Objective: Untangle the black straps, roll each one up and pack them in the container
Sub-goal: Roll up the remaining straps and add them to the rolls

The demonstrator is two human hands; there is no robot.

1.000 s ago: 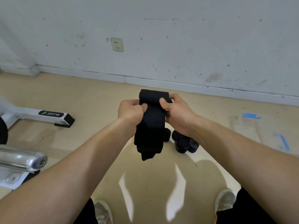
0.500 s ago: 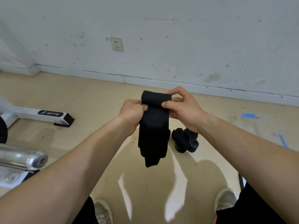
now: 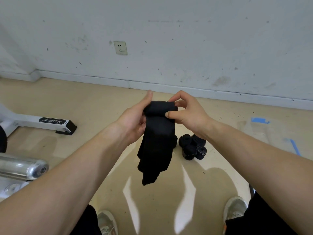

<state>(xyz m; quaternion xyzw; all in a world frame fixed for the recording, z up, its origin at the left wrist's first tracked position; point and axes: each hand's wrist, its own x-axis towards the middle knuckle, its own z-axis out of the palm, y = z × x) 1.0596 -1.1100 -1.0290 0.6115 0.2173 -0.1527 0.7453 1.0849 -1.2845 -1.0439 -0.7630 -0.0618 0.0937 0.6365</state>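
Note:
A wide black strap [image 3: 156, 143] hangs in front of me, its top end wound into a small roll between my hands and its loose tail dangling down. My left hand [image 3: 133, 121] cups the roll's left end, thumb raised above it. My right hand [image 3: 186, 111] pinches the roll's right end between thumb and fingers. Several rolled black straps [image 3: 192, 146] lie in a cluster on the floor just behind and right of the hanging tail. A clear plastic container [image 3: 264, 131] with blue clips sits on the floor at the right, faint and hard to make out.
A white exercise-machine leg [image 3: 42, 122] with a black foot lies on the floor at left, and a shiny metal bar end [image 3: 25, 168] juts in lower left. The wall and skirting board [image 3: 152, 85] run across behind. My shoes [image 3: 234, 209] show at the bottom.
The roll at the strap's top has been turned further and the hanging tail has shortened slightly. My left thumb has lifted off the roll; my right fingers have re-gripped its right end.

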